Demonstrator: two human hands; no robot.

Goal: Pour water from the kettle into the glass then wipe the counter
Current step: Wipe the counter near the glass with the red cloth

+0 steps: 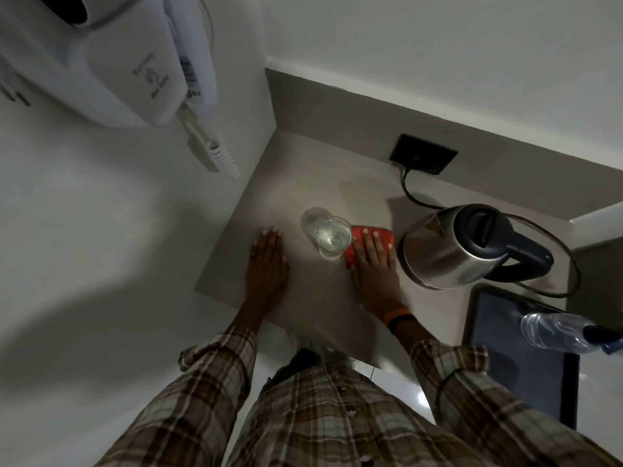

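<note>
The right hand (374, 261) lies flat, fingers spread, pressing a red cloth (371, 235) onto the table (313, 308); it grips nothing, only pins the cloth under the palm. The left hand (268, 261) rests open and flat on the bare table at about 9 o'clock from the glass (332, 239), holding nothing.

The cloth looks soft and light, so it should slide easily and bunch up unless the palm keeps even pressure on it. It touches or nearly touches the glass at the glass's 3 o'clock side; which of the two is hard to tell. The glass holds water and stands upright. It is probably fragile and easy to tip, so a wipe towards 9 o'clock risks knocking it.

The kettle (462, 247) stands at 3 o'clock from the cloth, close by. It is steel-bodied and likely heavy with water, and best taken by its dark handle.

Most of the cloth is hidden under the hand. Any spill on the table is hard to make out in the dim light. A plastic bottle (559, 330) at 4 o'clock is cut off by the frame edge.
</note>
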